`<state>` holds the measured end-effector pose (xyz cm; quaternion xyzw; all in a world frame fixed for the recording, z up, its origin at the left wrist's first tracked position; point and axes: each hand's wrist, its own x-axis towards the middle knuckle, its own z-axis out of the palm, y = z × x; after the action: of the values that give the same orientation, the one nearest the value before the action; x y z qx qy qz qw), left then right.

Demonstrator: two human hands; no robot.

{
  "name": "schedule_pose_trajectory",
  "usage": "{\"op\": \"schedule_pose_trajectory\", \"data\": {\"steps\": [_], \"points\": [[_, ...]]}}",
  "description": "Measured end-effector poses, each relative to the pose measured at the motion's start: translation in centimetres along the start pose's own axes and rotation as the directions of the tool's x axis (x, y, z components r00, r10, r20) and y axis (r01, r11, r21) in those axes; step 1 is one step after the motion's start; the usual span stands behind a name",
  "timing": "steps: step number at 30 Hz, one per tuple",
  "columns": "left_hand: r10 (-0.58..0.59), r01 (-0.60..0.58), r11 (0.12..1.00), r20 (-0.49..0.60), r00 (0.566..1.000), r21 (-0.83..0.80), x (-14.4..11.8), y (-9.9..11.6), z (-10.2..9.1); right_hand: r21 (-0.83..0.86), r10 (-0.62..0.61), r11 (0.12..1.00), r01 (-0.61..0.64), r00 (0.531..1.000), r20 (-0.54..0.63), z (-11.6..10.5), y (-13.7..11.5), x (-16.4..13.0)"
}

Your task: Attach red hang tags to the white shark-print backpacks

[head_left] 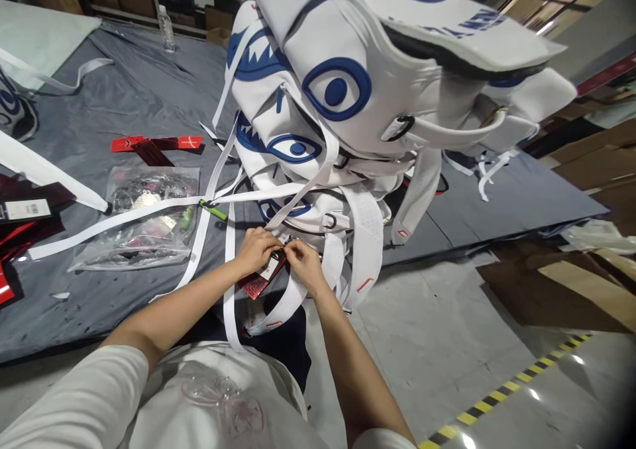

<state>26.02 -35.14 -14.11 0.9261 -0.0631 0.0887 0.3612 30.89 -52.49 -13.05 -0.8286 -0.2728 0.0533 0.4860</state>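
At the table's near edge my left hand (258,247) and my right hand (304,261) meet, fingertips pinched close together. Between them hangs a red hang tag (256,286) with a white label; both hands appear to pinch its top end, though the fingers hide the exact grip. Just above and behind my hands rises a stack of white bags (342,45) with blue eye and tooth designs. White straps (366,237) from the stack dangle around my hands, some over the table edge.
Left of my hands, a clear plastic bag (149,253) of small parts lies on the grey-covered table (163,98). Beyond it are red tags (193,142), a green-handled tool (214,210) and a bottle (166,32). Cardboard boxes (556,290) stand at right.
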Motion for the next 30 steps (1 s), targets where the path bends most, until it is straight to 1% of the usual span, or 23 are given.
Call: {"op": "schedule_pose_trajectory", "data": {"steps": [5,9,12,16,18,21,25,27,30], "points": [[0.002,-0.003,0.999,0.039,0.999,0.041,0.1,-0.1,0.0,-0.073,-0.051,0.996,0.052,0.999,0.017,0.1,0.0,0.1],[0.016,-0.024,0.996,0.091,0.996,0.085,0.5,-0.1,-0.5,-0.115,-0.075,0.99,0.081,0.996,0.05,0.2,0.0,0.1],[0.046,-0.064,0.992,0.165,0.985,0.106,1.3,-0.1,-1.1,-0.13,-0.084,0.987,0.094,0.993,0.078,0.1,0.1,0.2],[0.098,-0.134,0.985,0.29,0.952,0.108,2.2,-0.5,-1.9,-0.145,-0.091,0.984,0.107,0.99,0.109,0.1,0.2,0.2],[0.111,-0.157,0.981,0.33,0.938,0.117,2.3,-0.5,-2.1,-0.153,-0.093,0.982,0.112,0.988,0.125,0.1,0.2,0.2],[0.105,-0.163,0.977,0.352,0.93,0.141,2.3,-0.3,-2.1,-0.168,-0.091,0.979,0.115,0.985,0.144,0.1,0.3,0.2],[0.061,-0.125,0.979,0.35,0.935,0.162,2.5,0.1,-2.3,-0.188,-0.087,0.975,0.115,0.985,0.149,0.2,0.5,0.2],[0.047,-0.108,0.982,0.36,0.932,0.153,2.7,0.2,-2.5,-0.19,-0.089,0.975,0.117,0.985,0.149,0.2,0.4,0.2],[0.055,-0.11,0.987,0.393,0.918,0.119,3.0,0.1,-2.9,-0.176,-0.093,0.977,0.12,0.984,0.15,0.2,0.3,0.3]]}}
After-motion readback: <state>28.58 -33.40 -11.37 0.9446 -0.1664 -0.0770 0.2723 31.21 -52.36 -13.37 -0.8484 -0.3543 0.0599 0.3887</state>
